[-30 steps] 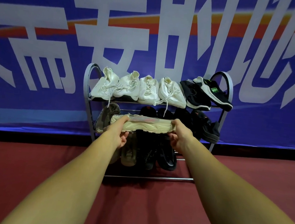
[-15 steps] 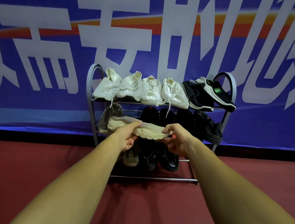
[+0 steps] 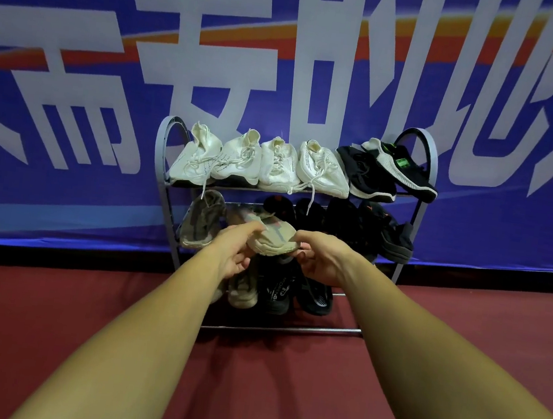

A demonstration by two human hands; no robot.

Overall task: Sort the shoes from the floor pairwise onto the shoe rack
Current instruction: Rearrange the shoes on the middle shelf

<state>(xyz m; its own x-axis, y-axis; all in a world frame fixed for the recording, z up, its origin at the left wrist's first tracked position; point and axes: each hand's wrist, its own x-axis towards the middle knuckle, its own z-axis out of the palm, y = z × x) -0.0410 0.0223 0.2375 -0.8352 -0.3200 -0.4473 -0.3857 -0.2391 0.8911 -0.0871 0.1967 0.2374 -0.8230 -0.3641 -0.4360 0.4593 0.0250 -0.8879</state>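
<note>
1. At the left end of the shoe rack [image 3: 163, 148], the middle shelf carries a beige-grey knit shoe [image 3: 202, 218] lying on its side; your held shoe belongs next to it, judging by the matching colour.
2. Your left hand [image 3: 237, 252] has its fingers closed around the heel end of the beige shoe [image 3: 273, 240], gripping from below so the soft upper does not fold.
3. That shoe sits at the front edge of the middle shelf, toe pointing right, its chunky cream rubber sole facing you and its mesh upper turned toward the back.
4. Your right hand [image 3: 322, 259] pinches the toe end with narrowed fingers, steadying it for what looks like the final push inward.
5. Above, the top shelf holds four white lace-up sneakers [image 3: 259, 164], laces dangling over the edge, then a black knit pair [image 3: 381, 173] at the right end.
6. Dark shoes [image 3: 368, 235] fill the right part of the middle shelf; details are too dim to tell.
</note>
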